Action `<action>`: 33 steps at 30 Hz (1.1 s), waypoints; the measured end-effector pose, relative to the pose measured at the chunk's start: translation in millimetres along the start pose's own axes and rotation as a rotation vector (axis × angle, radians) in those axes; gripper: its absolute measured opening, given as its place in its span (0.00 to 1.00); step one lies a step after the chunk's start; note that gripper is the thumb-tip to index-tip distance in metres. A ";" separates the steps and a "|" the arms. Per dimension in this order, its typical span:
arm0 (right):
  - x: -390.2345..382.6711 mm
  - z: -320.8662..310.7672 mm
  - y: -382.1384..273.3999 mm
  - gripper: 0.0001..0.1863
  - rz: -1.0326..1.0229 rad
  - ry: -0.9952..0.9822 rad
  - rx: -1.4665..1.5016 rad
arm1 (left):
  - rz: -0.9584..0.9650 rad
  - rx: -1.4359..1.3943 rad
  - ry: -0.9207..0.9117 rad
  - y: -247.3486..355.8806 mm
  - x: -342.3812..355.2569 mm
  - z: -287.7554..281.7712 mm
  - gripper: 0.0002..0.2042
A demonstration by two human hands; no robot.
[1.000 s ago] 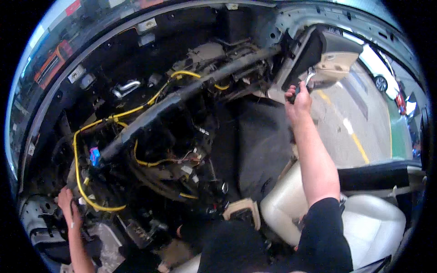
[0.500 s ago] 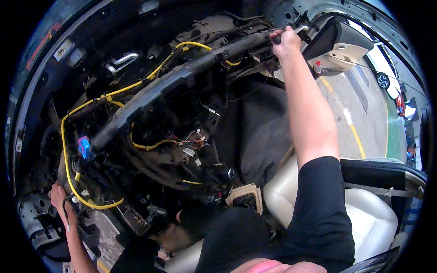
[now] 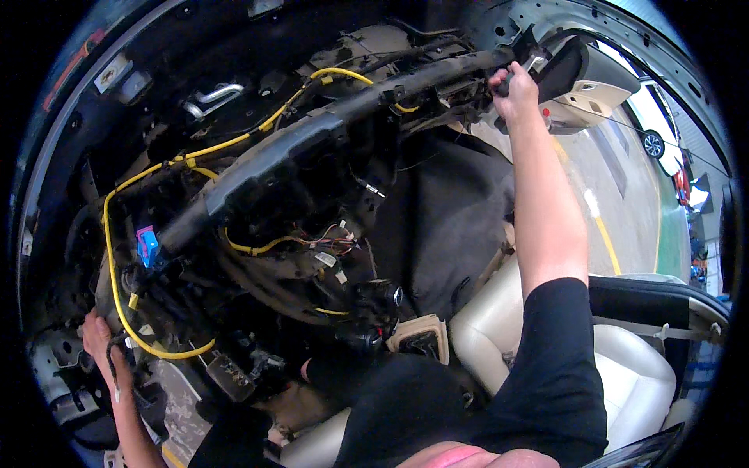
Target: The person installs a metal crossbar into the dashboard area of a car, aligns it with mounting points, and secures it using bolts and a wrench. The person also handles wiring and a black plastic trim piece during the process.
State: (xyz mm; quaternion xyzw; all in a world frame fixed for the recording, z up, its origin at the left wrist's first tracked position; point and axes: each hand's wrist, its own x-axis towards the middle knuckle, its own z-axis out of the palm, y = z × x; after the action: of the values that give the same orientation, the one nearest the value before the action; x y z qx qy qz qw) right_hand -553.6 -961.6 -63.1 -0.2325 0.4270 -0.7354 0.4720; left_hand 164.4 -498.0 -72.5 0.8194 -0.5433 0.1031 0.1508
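Observation:
A long dark metal crossbeam (image 3: 278,153) runs diagonally through the stripped dashboard area, with a yellow cable harness (image 3: 246,137) along it and a blue connector (image 3: 147,246) near its left end. My right hand (image 3: 515,93) is closed on a dark-handled metal tool (image 3: 533,64) by the beam's right end; the tool's head is hard to make out. My left hand (image 3: 100,343) is at the beam's lower left end, beside a dark cable, its fingers partly hidden against the dark structure.
Cream seats (image 3: 624,382) sit at lower right, a beige console piece (image 3: 413,335) at lower middle, loose wires (image 3: 335,242) in the centre. An open door (image 3: 593,93) at upper right shows a bottle. Outside are marked pavement (image 3: 608,203) and a parked white car (image 3: 655,125).
My right hand rose with the tool to the beam's right end, then shifted slightly right and down. My left hand moved slightly left and up. The view shifted over the cabin.

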 end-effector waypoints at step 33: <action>27.5 16.1 -93.7 0.07 0.021 -0.027 -0.060 | -0.069 0.145 -0.184 -77.4 17.5 16.9 0.36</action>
State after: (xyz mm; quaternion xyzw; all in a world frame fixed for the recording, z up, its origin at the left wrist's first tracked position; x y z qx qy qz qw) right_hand -600.2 -975.0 23.1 -0.2518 0.4449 -0.7141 0.4783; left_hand 242.6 -490.9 -93.0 0.8523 -0.5175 0.0614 0.0441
